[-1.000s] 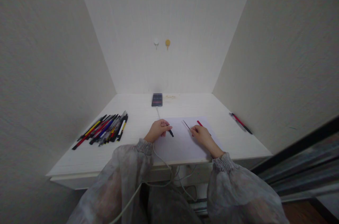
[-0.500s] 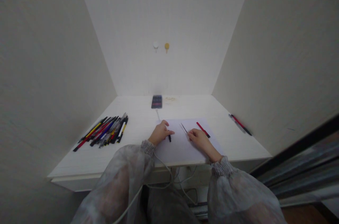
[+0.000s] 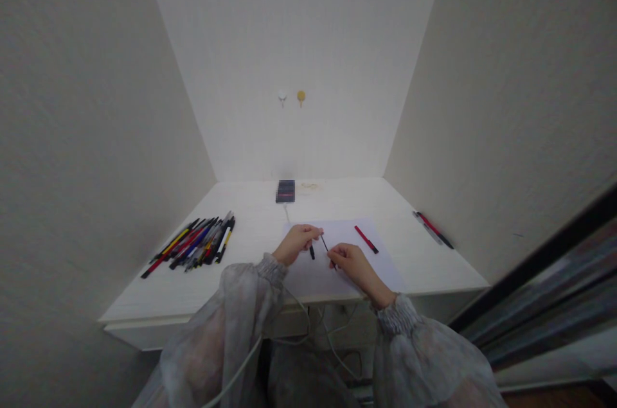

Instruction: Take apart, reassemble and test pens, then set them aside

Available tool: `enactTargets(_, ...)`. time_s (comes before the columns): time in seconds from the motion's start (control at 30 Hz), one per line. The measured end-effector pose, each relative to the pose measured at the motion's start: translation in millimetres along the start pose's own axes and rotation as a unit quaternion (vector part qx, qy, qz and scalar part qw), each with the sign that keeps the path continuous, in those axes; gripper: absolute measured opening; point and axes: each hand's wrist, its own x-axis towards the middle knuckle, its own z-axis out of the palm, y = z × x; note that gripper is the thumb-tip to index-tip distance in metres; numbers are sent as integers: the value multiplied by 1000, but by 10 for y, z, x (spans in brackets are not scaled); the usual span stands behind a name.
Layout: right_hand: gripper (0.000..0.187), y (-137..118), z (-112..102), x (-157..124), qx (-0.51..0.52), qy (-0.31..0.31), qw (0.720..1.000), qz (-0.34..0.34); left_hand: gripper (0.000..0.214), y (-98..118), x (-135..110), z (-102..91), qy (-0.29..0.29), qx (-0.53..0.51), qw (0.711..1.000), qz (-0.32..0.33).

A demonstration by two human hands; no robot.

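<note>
My left hand (image 3: 297, 242) is closed round a short black pen part (image 3: 312, 252), its tip pointing down at the white sheet of paper (image 3: 347, 260). My right hand (image 3: 348, 261) pinches a thin dark pen refill (image 3: 324, 243) and holds it slanted, close to the left hand's piece. Both hands hover over the sheet near the table's front edge. A red pen barrel (image 3: 366, 239) lies on the paper just right of my right hand.
A pile of several coloured pens (image 3: 193, 243) lies at the left of the white table (image 3: 250, 279). Two pens (image 3: 432, 229) rest at the right by the wall. A phone (image 3: 285, 191) with a cable sits at the back. Two wall hooks (image 3: 291, 96) hang above.
My right hand has moved left off the red barrel, carrying the thin refill toward the left hand. The left hand has turned its black piece more upright. The view has tilted slightly.
</note>
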Motion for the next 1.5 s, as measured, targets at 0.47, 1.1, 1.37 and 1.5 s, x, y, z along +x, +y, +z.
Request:
enactTargets(0.47, 21, 99, -247, -109, -7, 29, 1000, 6, 33, -13, 48, 75, 75, 10, 997, -20)
enactTargets(1.1, 20, 232, -218, 188, -377, 40, 924, 42, 23, -167, 148, 338, 83, 469, 879, 29)
enactTargets(1.37, 22, 256, -245, 130, -372, 52, 926, 21, 24, -173, 146, 289, 96, 435, 895, 18)
enactTargets(1.5, 24, 201, -267, 101, -367, 63, 928, 4, 24, -140, 74, 121, 113, 436, 893, 11)
